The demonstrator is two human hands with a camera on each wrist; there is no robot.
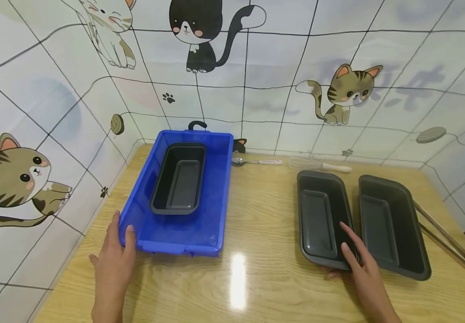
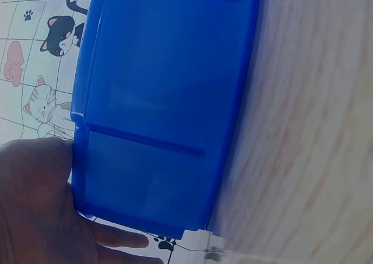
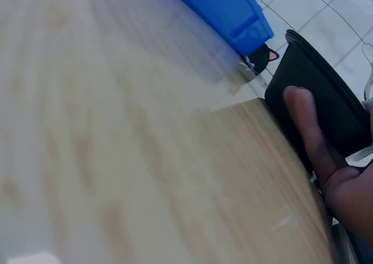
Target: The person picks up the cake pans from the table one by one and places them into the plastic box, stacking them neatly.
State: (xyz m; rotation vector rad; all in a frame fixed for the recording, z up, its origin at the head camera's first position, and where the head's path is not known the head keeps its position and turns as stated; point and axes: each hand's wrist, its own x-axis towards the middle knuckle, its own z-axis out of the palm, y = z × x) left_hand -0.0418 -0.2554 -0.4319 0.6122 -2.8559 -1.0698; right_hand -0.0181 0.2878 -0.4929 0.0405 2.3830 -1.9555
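A blue plastic tray (image 1: 212, 229) stands at the left of the table, with a dark loaf pan (image 1: 177, 208) inside it. My left hand (image 1: 113, 260) touches the tray's near left corner, fingers mostly straight; in the left wrist view the palm (image 2: 35, 200) lies beside the blue wall. Farther right, my right hand (image 1: 363, 273) holds a second dark loaf pan (image 1: 317, 215) at its near right corner. Its fingers reach over the rim, while the thumb (image 3: 309, 118) lies against the outer wall in the right wrist view. That pan looks empty.
A third loaf pan (image 1: 382, 224) stands right of the held one. Metal tongs (image 1: 446, 233) lie at the far right. Along the back wall are a spoon (image 1: 256, 161) and a whisk (image 1: 321, 166). A cat-print sheet (image 1: 265, 103) covers the walls behind the wooden table (image 1: 265, 269).
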